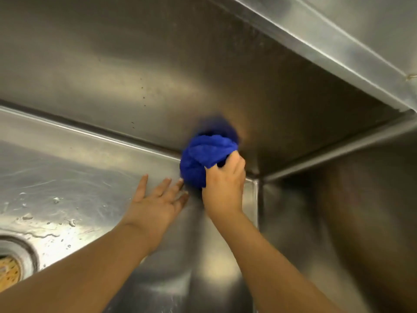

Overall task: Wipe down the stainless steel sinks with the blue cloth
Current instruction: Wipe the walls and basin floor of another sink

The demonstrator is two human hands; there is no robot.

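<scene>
Cloth (206, 155), bunched, sits at back rim of sink (67, 177) nr the corner; right hand (222, 188) fingers curl round it to scrub. Left hand (158, 199) fingers spread flat on sink wall, prob. bracing.

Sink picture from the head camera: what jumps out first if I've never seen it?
The bright blue cloth, bunched into a ball in the right hand, pops out against the grey steel sink near the middle. Just left of it, the left hand lies flat and open on the steel. At the lower left edge sits a round drain strainer.
</scene>
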